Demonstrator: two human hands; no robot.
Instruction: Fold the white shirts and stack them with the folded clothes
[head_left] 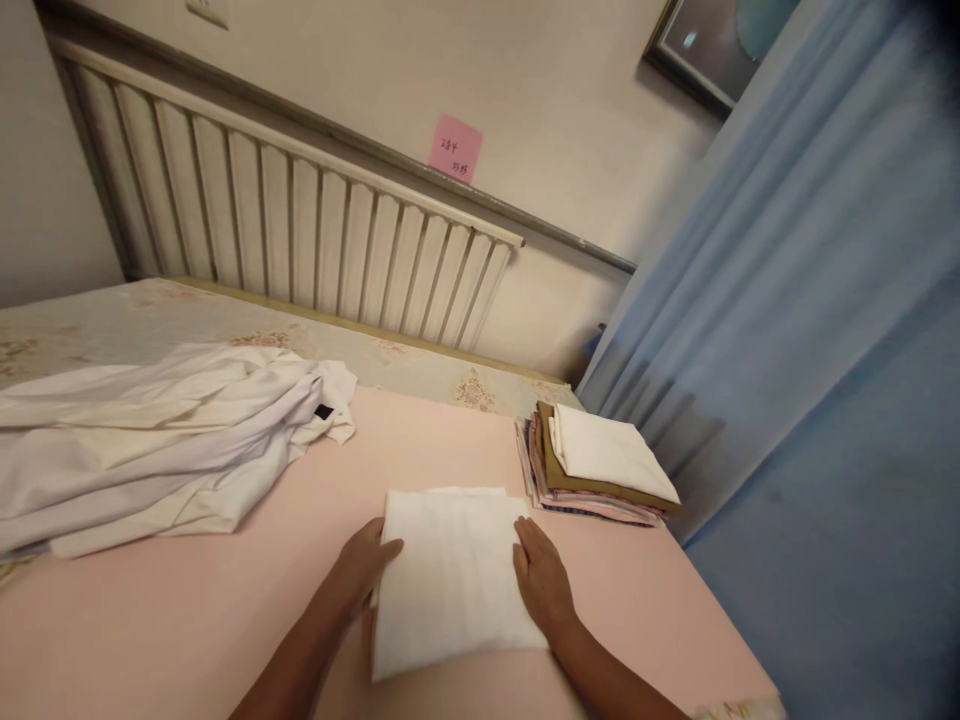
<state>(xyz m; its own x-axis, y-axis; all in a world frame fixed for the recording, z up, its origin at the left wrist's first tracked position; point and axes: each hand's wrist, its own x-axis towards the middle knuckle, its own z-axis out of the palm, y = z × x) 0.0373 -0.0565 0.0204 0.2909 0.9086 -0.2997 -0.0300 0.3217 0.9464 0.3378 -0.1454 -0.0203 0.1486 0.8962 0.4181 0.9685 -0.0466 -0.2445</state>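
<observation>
A folded white cloth [454,580] lies in front of me on a pink sheet [442,430]. My left hand [367,560] is closed on its left edge, with the thumb on top and the other fingers partly hidden beside and beneath the fold. Resting along the right edge is my right hand [544,580], its fingers stretched out over the border of the cloth. Under the left side a brownish edge shows, too small to identify.
A heap of loose white garments [172,440] spreads across the left. On the right stands a stack of folded clothes [607,465], white on top. Behind the bed is a radiator [300,210]; a blue curtain [795,260] hangs along the right side.
</observation>
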